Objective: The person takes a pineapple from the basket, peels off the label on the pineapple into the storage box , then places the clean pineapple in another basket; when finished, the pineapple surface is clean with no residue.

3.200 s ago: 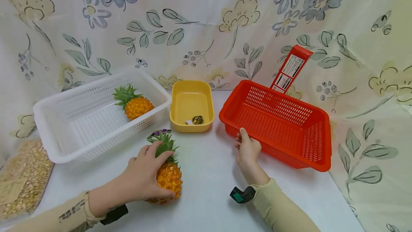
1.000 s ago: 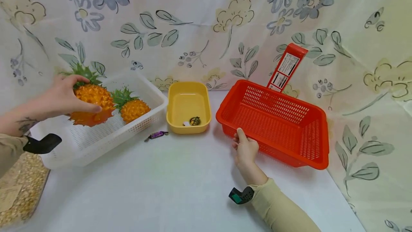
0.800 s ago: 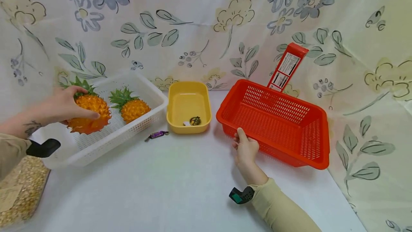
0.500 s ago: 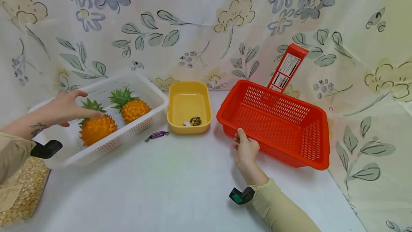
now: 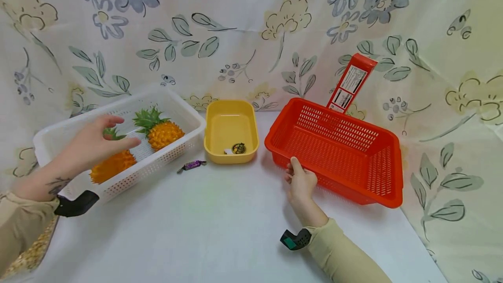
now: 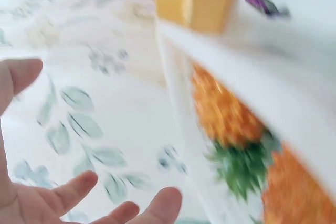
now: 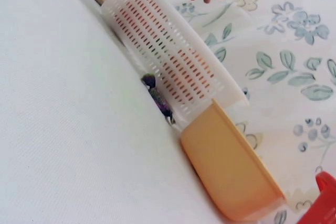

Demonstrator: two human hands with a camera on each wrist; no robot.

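Note:
My left hand [image 5: 92, 143] hovers over the white perforated basket [image 5: 177, 150], thumb and fingers spread and nothing between them. Beneath it lies a spiky orange pineapple [image 5: 114, 167], partly hidden by the hand. A second pineapple [image 5: 165, 135] with green leaves lies to its right in the same basket; both also show in the left wrist view. My right hand [image 5: 302, 183] stays at the near side of the red basket [image 5: 338, 145], fingers loosely curled and thumb tip right at the rim.
A yellow tub [image 5: 232, 125] with a small round black-and-gold item [image 5: 238, 148] stands between the baskets. A purple wrapped candy [image 5: 191, 165] lies before them. A bag of yellowish kernels [image 5: 37, 250] is at the left, floral cloth [image 5: 251, 34] behind.
My left hand has carried a pineapple from the table into the white basket and let go; it now moves slightly right, towards me. My right hand has stayed put.

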